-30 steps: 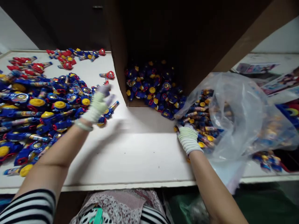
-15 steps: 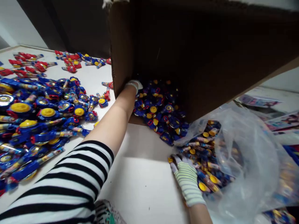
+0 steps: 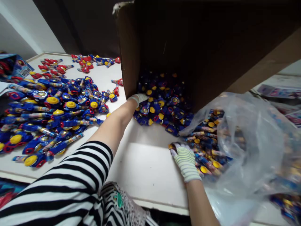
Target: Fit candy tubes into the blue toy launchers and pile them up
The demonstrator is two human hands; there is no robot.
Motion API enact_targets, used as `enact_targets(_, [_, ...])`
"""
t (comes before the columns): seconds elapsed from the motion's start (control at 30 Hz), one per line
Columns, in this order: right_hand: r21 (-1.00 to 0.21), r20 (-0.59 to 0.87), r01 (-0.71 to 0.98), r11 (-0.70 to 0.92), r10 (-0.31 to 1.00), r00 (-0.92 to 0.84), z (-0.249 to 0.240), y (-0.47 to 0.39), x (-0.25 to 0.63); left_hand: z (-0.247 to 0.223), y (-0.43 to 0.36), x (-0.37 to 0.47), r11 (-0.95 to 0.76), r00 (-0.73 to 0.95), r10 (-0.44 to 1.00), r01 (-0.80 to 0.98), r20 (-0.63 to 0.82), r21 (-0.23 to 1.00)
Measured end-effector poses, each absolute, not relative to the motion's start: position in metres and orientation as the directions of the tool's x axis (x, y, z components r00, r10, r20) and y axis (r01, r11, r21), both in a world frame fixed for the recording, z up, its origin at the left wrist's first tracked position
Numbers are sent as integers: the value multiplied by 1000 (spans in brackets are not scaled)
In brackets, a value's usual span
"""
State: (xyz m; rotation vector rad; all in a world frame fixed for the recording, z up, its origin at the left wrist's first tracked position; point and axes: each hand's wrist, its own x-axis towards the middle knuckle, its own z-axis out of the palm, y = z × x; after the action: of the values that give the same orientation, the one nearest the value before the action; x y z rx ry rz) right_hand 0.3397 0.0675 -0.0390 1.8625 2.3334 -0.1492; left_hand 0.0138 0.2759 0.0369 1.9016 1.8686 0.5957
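Note:
My left hand [image 3: 141,98], in a pale glove, reaches into the open cardboard box [image 3: 129,50] lying on its side. It touches the left of a heap of blue toy watches [image 3: 162,106] with yellow dials; its fingertips are lost among them. My right hand [image 3: 184,158], in a striped glove, is at the mouth of a clear plastic bag [image 3: 256,141] holding more toy watches [image 3: 207,150]. Its fingers curl round a small dark and yellow piece, seemingly a toy watch [image 3: 171,146].
Many blue toy watches [image 3: 58,116] spread over the white table [image 3: 145,166] at left, with red ones [image 3: 56,67] behind. A printed box [image 3: 22,67] stands at far left. Flat printed packs [image 3: 279,91] lie at right. The table's front edge runs below my arms.
The view has shifted, showing more of the table's left and front. My left hand has come slightly outward from the box's depth. My right hand stays by the bag, fingers still curled.

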Motion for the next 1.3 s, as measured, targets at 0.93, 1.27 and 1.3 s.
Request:
enact_targets(0.93, [-343,-204,921,185,942,-265,-55,-47,287,-43,-2,-44,-72,206,969,759,-134,647])
enact_targets(1.27, [-497,67,861,109,994,-87,-39,-55,281,-40,-31,-58,26,169,970,643,-175,765])
enact_targets(1.3, [-642,84,761,91,995,-48,-38,-57,281,-39,-39,-59,38,160,974,573,-158,818])
